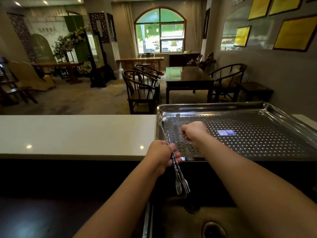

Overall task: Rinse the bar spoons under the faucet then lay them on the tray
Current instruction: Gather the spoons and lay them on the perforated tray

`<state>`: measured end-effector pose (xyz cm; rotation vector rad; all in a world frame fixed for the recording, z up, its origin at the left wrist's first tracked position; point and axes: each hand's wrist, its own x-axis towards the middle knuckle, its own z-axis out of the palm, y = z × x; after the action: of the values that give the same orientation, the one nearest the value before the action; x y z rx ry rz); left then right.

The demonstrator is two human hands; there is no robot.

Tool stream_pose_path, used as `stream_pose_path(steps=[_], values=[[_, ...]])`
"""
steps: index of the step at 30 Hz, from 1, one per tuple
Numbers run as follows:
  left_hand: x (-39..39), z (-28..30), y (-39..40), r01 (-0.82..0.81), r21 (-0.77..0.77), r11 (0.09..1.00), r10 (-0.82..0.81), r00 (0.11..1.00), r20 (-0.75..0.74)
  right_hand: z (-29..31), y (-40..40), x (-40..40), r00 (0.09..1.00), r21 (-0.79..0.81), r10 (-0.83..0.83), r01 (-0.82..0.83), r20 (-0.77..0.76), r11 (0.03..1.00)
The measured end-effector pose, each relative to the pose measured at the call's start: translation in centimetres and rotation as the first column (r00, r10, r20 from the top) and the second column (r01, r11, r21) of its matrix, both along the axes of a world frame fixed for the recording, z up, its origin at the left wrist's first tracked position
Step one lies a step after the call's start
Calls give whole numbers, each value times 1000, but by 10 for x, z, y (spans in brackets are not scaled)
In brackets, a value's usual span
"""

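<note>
A perforated steel tray (257, 143) sits on the counter at the right, above the sink. My left hand (161, 155) grips a bundle of twisted-handle bar spoons (178, 170) at the tray's near left corner; their fork ends hang over the sink and a spoon bowl points up at the tray's left rim. My right hand (193, 131) is closed on a single bar spoon (187, 150), held just above the tray's left part, its bowl end toward the far rim. Whether that spoon touches the tray I cannot tell.
A pale counter top (73, 134) stretches left of the tray. The dark sink (188, 220) with its drain (213, 229) lies below my arms. A blue sticker (225, 132) marks the tray's middle. Beyond the counter stand wooden chairs and a table (188, 76).
</note>
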<state>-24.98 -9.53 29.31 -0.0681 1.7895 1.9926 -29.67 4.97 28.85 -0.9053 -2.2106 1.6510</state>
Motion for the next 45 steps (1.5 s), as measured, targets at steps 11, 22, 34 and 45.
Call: stream_pose_path(steps=[11, 22, 34, 45], values=[[-1, -3, 5, -25, -26, 999, 25, 1000, 10, -23, 3, -19, 977, 279, 48, -105, 206, 955], [4, -2, 4, -36, -7, 999, 36, 999, 22, -28, 10, -18, 955, 455, 14, -154, 296, 877], [4, -5, 1, -1, 0, 1000, 1, 1000, -17, 11, -19, 57, 941, -4, 332, -333, -61, 943], [3, -10, -3, 62, -4, 998, -62, 994, -92, 5, -24, 68, 946, -251, 322, -321, -38, 913]])
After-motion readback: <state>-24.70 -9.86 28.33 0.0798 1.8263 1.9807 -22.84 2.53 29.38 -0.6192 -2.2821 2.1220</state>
